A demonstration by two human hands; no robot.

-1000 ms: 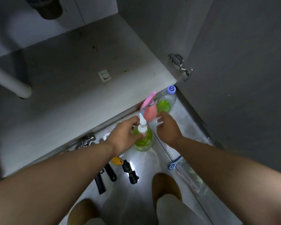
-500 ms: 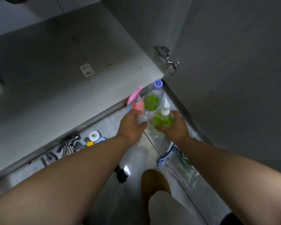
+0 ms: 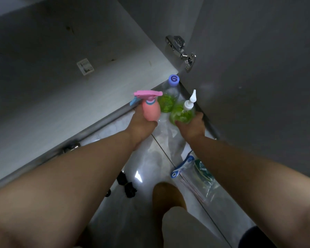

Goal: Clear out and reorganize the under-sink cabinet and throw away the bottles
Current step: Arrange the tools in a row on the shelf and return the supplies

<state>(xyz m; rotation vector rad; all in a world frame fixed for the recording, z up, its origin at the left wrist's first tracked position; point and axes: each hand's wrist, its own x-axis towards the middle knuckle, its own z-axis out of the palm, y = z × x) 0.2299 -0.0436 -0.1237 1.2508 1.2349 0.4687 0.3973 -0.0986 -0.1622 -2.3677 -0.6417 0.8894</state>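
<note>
My left hand (image 3: 141,127) grips a smooth pink spray bottle (image 3: 150,111) round its rounded plastic belly, with the flat trigger head on top. My right hand (image 3: 191,127) curls round a clear green-liquid bottle (image 3: 182,113) capped by a white tapered nozzle. I hold both over the glossy tiled floor (image 3: 150,154), just outside the matte grey cabinet shelf (image 3: 61,72). A third clear bottle (image 3: 168,100), purple-capped, stands just behind them, below a shiny metal hinge (image 3: 181,51). A transparent zip bag (image 3: 199,181) lies crumpled beside my right forearm.
</note>
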